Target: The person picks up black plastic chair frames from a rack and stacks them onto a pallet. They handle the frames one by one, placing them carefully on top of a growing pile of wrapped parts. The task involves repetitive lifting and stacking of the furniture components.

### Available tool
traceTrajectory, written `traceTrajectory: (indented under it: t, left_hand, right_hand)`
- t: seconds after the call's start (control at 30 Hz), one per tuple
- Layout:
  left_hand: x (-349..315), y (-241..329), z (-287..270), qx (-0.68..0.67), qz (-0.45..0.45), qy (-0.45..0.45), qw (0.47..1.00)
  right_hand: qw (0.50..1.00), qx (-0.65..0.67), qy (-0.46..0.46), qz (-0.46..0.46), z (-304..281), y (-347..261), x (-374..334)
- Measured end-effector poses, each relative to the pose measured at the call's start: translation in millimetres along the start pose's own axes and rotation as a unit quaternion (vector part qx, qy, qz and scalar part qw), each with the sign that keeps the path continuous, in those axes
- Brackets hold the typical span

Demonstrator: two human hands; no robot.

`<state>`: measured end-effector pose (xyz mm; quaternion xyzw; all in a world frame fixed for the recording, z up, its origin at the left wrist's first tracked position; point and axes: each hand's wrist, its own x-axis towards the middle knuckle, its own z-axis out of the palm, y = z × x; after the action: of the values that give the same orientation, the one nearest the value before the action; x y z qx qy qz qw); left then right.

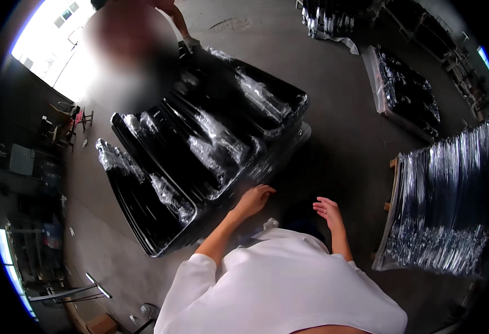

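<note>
My left hand (254,199) hangs in the air beside the near edge of a large stack of black, glossy panels (200,150). Its fingers are loosely bent, and nothing shows in them. To its right my right hand (329,211) is held up over the dark floor, fingers stretched out and holding nothing. Neither hand appears to touch the stack. The panels are long, with rounded corners, laid in several overlapping rows. Crinkled clear plastic film (216,133) is wrapped around parts of them. A blurred patch hides the stack's far left part.
Another person's arm (178,22) reaches to the far side of the stack. Film-wrapped panels (439,200) stand on a wooden pallet to the right. Another wrapped stack (406,89) lies farther back. A red stand (80,119) and a cardboard box (101,324) are on the left.
</note>
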<state>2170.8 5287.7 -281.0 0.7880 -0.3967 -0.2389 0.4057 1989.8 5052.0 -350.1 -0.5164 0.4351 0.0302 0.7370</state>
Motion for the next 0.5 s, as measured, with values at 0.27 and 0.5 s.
traceTrajectory:
  t: [0.27, 0.5]
  left_hand:
    - [235.9, 81.4, 126.8, -0.087, 0.094, -0.027, 0.991]
    - [393.4, 122.5, 169.2, -0.113, 0.141, -0.152, 0.972]
  right_hand:
    - [0.992, -0.042, -0.054, -0.108, -110.7, -121.3, 78.7]
    - [0.983, -0.001, -0.021, -0.184, -177.9, -246.4, 148.1]
